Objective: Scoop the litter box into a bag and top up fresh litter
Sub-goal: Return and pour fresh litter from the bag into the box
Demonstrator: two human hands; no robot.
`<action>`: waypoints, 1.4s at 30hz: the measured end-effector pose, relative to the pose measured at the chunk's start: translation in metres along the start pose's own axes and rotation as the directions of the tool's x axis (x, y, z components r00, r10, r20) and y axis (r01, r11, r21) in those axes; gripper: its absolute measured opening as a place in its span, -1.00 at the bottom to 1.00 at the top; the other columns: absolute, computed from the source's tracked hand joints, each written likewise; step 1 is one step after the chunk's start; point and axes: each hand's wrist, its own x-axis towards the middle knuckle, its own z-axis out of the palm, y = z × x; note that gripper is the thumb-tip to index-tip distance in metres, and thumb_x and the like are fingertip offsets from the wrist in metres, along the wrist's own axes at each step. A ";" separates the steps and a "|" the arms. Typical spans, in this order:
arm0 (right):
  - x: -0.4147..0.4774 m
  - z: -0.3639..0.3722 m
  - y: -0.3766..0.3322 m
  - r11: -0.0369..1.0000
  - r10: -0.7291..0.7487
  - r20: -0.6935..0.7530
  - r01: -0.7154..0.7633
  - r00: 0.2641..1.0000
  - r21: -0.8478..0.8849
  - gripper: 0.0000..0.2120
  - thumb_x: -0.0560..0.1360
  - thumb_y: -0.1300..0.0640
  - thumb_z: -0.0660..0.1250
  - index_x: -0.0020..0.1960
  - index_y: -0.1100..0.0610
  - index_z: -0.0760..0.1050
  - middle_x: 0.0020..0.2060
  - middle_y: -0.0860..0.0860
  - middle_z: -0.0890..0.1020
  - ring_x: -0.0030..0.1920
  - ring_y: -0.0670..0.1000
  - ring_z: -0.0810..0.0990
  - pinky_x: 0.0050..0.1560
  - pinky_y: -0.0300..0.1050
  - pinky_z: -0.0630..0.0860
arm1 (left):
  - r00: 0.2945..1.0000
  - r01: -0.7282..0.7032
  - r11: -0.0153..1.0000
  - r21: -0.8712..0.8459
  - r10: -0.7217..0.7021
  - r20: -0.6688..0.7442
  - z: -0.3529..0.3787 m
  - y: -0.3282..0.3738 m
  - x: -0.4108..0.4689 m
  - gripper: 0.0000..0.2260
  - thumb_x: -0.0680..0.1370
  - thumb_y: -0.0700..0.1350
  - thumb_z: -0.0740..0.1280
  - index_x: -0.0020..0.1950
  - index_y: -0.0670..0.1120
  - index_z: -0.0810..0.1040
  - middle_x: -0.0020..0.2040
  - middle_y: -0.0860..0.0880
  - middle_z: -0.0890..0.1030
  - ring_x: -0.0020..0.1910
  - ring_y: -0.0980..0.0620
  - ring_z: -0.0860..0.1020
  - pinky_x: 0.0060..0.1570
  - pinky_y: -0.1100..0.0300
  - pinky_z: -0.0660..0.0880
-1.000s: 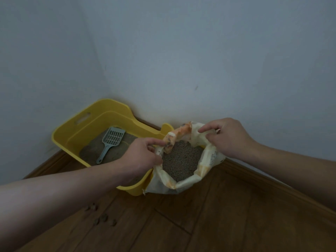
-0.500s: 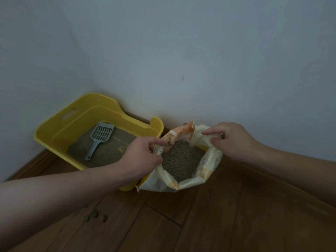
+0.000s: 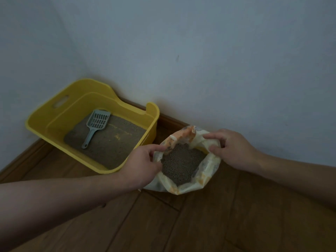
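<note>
A yellow litter box (image 3: 54, 113) sits in the room's corner with a layer of grey litter (image 3: 112, 142) inside. A pale blue slotted scoop (image 3: 97, 124) lies on that litter, handle toward me. To the box's right stands a white and orange litter bag (image 3: 205, 179), its top spread wide and full of grey pellets (image 3: 181, 164). My left hand (image 3: 143, 166) pinches the bag's left rim. My right hand (image 3: 234, 150) grips the right rim, fingers curled over the edge.
The grey wall (image 3: 200, 60) and a wooden skirting board (image 3: 172, 120) run right behind the box and the bag. Wooden floorboards (image 3: 181, 224) stretch toward me in front of them.
The view has swung so the box and bag sit further right and lower. Both hands keep hold of the bag's rim, which is spread a little wider.
</note>
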 end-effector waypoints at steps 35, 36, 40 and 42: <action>0.003 0.041 0.043 0.993 0.029 0.153 -0.047 0.988 0.112 -0.59 0.47 0.02 0.46 0.29 -0.17 0.50 0.10 -0.19 0.52 0.00 -0.21 0.55 0.00 -0.22 0.54 | 0.997 0.077 0.995 0.063 -0.076 -0.018 0.039 -0.044 0.007 -0.54 0.48 -0.04 0.48 0.33 0.23 0.47 0.04 0.11 0.47 -0.11 0.14 0.52 -0.09 0.21 0.57; 0.004 0.041 0.043 0.993 0.029 0.153 -0.046 0.988 0.111 -0.59 0.47 0.02 0.46 0.29 -0.17 0.50 0.10 -0.19 0.52 0.00 -0.21 0.55 0.00 -0.21 0.54 | 0.997 0.080 0.995 0.062 -0.079 -0.018 0.039 -0.044 0.007 -0.54 0.48 -0.04 0.48 0.33 0.22 0.47 0.05 0.11 0.47 -0.11 0.15 0.52 -0.09 0.22 0.57; 0.006 0.039 0.044 0.994 0.021 0.159 -0.037 0.987 0.102 -0.59 0.47 0.00 0.46 0.29 -0.18 0.51 0.10 -0.20 0.52 -0.02 -0.25 0.53 -0.03 -0.27 0.49 | 0.996 0.091 0.994 0.053 -0.090 -0.013 0.037 -0.042 0.007 -0.55 0.47 -0.02 0.48 0.31 0.23 0.47 0.06 0.08 0.47 -0.09 0.15 0.52 -0.04 0.15 0.58; 0.006 0.037 0.044 0.996 0.013 0.156 -0.027 0.988 0.087 -0.60 0.47 0.00 0.46 0.28 -0.19 0.51 0.08 -0.19 0.53 -0.08 -0.27 0.52 -0.09 -0.33 0.45 | 0.996 0.094 0.994 0.055 -0.094 -0.006 0.036 -0.042 0.007 -0.55 0.47 -0.01 0.48 0.31 0.23 0.48 0.07 0.07 0.47 -0.08 0.15 0.52 -0.04 0.16 0.57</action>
